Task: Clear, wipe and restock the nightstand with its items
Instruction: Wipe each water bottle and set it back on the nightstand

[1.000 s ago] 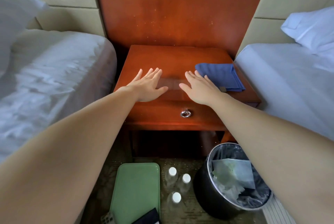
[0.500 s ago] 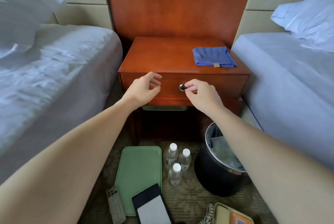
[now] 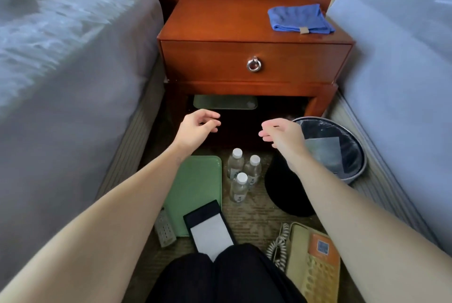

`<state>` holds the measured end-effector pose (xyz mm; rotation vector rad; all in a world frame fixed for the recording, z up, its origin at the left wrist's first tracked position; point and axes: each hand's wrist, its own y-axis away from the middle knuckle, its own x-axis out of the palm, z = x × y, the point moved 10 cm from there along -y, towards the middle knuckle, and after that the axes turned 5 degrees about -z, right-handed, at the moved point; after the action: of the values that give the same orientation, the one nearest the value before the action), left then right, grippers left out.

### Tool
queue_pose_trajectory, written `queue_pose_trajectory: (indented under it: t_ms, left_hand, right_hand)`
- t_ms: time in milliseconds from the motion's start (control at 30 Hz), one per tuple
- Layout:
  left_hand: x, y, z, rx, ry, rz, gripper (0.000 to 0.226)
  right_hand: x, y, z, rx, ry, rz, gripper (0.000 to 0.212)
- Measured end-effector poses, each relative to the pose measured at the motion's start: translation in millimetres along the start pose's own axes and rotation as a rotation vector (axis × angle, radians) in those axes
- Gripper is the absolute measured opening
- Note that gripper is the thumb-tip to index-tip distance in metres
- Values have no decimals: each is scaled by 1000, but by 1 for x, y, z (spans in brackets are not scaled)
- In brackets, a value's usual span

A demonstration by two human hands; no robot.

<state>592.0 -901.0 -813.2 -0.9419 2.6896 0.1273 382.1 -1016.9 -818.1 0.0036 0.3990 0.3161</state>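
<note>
Both hands are off the drawer ring (image 3: 254,64) and down low now, left hand (image 3: 198,126) and right hand (image 3: 281,132) loosely curled, holding nothing. The drawer (image 3: 208,63) is shut, so restocking looks next. The blue cloth (image 3: 299,18) sits on the counter (image 3: 220,19); the tray (image 3: 195,180), bottles (image 3: 241,173), notepad (image 3: 209,229) and phone (image 3: 315,258) wait on the floor, with the bin (image 3: 352,148) crowding the right.

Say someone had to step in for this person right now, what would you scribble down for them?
Hands: left hand and right hand both empty, fingers loosely curled, below the closed drawer.
Things: blue cloth folded on the nightstand top; green tray, three water bottles, notepad, remote, telephone on the floor.
Done: top cleared. Wiped: cannot tell.
Left: restock the items.
</note>
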Motion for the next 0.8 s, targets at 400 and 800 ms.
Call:
queue_pose_trajectory:
  t_ms: [400, 800]
  left_hand:
    - [66, 12, 118, -239, -175, 282, 25]
    - [122, 35, 192, -400, -301, 546, 47]
  right_hand:
    - [45, 4, -115, 234, 151, 144, 14]
    - [99, 19, -159, 205, 475, 349, 49]
